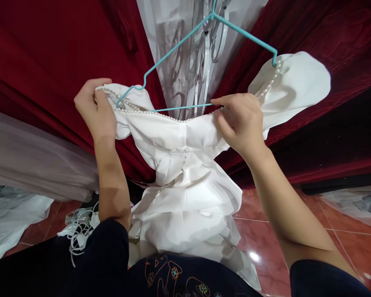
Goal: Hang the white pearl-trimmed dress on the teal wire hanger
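Note:
A white satin dress (185,181) with a pearl-trimmed neckline hangs on a teal wire hanger (185,35). My left hand (95,109) is closed on the dress's left shoulder, where the hanger's end goes into the fabric. My right hand (239,121) pinches the neckline near the hanger's lower bar, right of centre. The right puffed sleeve (293,88) hangs over the hanger's right end. The hanger's hook is cut off at the top edge.
Dark red velvet curtains (43,53) hang behind, with a sheer white curtain (185,53) and white metal scrollwork between them. Grey tulle (34,161) lies at the left. White cables (78,231) sit on the glossy red tile floor (297,214).

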A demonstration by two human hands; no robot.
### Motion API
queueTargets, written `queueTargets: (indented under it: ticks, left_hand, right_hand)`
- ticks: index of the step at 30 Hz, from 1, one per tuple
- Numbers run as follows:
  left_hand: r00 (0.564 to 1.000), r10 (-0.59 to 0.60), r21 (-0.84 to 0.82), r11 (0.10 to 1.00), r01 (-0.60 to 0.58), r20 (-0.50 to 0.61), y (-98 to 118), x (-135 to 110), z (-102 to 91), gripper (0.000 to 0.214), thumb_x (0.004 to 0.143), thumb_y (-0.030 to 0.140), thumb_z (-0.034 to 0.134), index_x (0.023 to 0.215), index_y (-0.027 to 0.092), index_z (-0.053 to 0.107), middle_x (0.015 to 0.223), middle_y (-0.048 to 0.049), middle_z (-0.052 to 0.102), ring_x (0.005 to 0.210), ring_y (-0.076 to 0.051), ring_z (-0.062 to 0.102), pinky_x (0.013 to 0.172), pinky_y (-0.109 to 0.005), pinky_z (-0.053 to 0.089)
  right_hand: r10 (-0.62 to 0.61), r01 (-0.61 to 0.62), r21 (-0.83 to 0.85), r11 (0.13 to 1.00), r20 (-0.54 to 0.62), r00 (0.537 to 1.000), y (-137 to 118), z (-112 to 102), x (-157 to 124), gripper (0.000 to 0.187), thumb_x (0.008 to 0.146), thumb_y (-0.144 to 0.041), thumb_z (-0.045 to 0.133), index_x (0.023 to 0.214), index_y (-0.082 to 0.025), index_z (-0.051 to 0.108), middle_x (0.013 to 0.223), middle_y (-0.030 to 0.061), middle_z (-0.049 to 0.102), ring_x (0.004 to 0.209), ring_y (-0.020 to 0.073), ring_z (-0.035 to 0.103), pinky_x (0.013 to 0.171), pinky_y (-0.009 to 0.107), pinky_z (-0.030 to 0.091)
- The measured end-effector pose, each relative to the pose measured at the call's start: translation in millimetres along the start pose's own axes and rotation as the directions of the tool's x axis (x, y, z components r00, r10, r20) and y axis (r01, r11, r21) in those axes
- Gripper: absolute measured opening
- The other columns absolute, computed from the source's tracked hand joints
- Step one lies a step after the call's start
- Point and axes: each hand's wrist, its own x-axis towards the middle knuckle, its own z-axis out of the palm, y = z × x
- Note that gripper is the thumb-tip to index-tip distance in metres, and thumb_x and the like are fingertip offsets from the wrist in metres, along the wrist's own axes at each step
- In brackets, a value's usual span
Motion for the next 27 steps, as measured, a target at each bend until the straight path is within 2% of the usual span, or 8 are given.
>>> queueTargets:
  ticks: [3,6,11,15,20,22,25,27]
  left_hand:
    - [0.999,-0.049,0.048,0.998,0.049,-0.001,-3.3,-24.3,-9.8,0.024,0.108,0.042,0.059,0.108,0.022,0.072,0.102,0.0031,0.074,0.103,-0.015,0.072,0.096,-0.047,0.062]
    - [0.987,0.065,0.093,0.994,-0.051,-0.149,6.1,-59.9,-3.1,0.026,0.101,0.046,0.067,0.111,0.024,0.075,0.104,-0.0025,0.067,0.099,-0.018,0.067,0.084,-0.044,0.059]
    - [0.904,0.201,0.048,0.979,-0.198,-0.376,34.0,-102.3,19.0,0.017,0.096,0.044,0.067,0.093,0.028,0.069,0.085,-0.0052,0.061,0.080,-0.023,0.062,0.066,-0.043,0.053]
    - [0.898,0.398,0.073,0.917,-0.392,-0.188,65.8,-104.5,29.6,0.013,0.095,0.042,0.068,0.088,0.030,0.067,0.075,-0.0024,0.060,0.075,-0.024,0.064,0.071,-0.044,0.055]
    - [0.931,0.301,0.073,0.944,-0.321,0.205,88.3,-83.4,46.2,0.016,0.100,0.028,0.061,0.110,0.032,0.073,0.112,-0.0041,0.076,0.118,-0.029,0.069,0.111,-0.052,0.051]
    - [0.919,0.316,-0.030,0.948,-0.318,0.235,86.3,-79.2,55.9,0.023,0.101,0.020,0.058,0.115,0.028,0.074,0.111,-0.0045,0.077,0.115,-0.027,0.070,0.111,-0.048,0.051]
    - [0.928,0.319,-0.113,0.947,-0.302,0.193,81.5,-80.0,68.1,0.033,0.101,0.011,0.052,0.119,0.024,0.076,0.111,-0.0060,0.077,0.110,-0.025,0.071,0.105,-0.041,0.051]
    - [0.930,0.313,-0.116,0.948,-0.295,0.191,81.1,-81.3,72.3,0.040,0.100,0.007,0.049,0.123,0.023,0.077,0.117,-0.0060,0.077,0.110,-0.023,0.071,0.103,-0.039,0.050]
  right_hand:
    - [-0.015,0.015,0.005,1.000,-0.021,1.000,0.8,3.9,-0.1,0.028,0.100,-0.028,0.053,0.121,-0.029,0.072,0.112,0.0078,0.077,0.107,0.0288,0.071,0.099,0.053,0.053]
    - [-0.018,0.019,0.028,0.999,-0.057,0.998,-1.4,8.0,-1.6,0.029,0.098,-0.026,0.054,0.121,-0.029,0.073,0.112,0.0074,0.078,0.106,0.0283,0.072,0.098,0.053,0.054]
    - [0.018,-0.012,0.061,0.998,-0.096,0.995,-5.9,10.6,-2.6,0.028,0.097,-0.023,0.055,0.117,-0.028,0.075,0.111,0.0071,0.078,0.105,0.0274,0.072,0.097,0.051,0.056]
    - [0.011,-0.009,0.032,0.999,-0.066,0.998,-6.3,10.8,-4.6,0.032,0.096,-0.023,0.056,0.123,-0.029,0.073,0.114,0.0072,0.077,0.109,0.0289,0.071,0.099,0.053,0.055]
    - [-0.020,0.020,0.023,1.000,0.015,1.000,-14.2,7.2,-3.5,0.032,0.098,-0.030,0.058,0.128,-0.028,0.070,0.122,0.0085,0.077,0.113,0.0302,0.071,0.101,0.054,0.055]
    - [-0.043,0.043,-0.001,0.999,0.001,0.999,-15.8,2.2,0.8,0.030,0.100,-0.033,0.059,0.127,-0.028,0.070,0.122,0.0091,0.077,0.115,0.0303,0.071,0.104,0.054,0.056]
    - [-0.115,0.097,-0.093,0.991,-0.205,0.972,-3.8,-10.6,10.2,0.027,0.100,-0.032,0.059,0.125,-0.029,0.070,0.123,0.0077,0.074,0.123,0.0295,0.068,0.114,0.058,0.053]
    - [-0.166,0.111,-0.180,0.977,-0.328,0.930,13.6,-20.3,16.5,0.046,0.094,-0.036,0.065,0.140,-0.028,0.063,0.136,0.0084,0.066,0.135,0.0324,0.061,0.122,0.065,0.045]
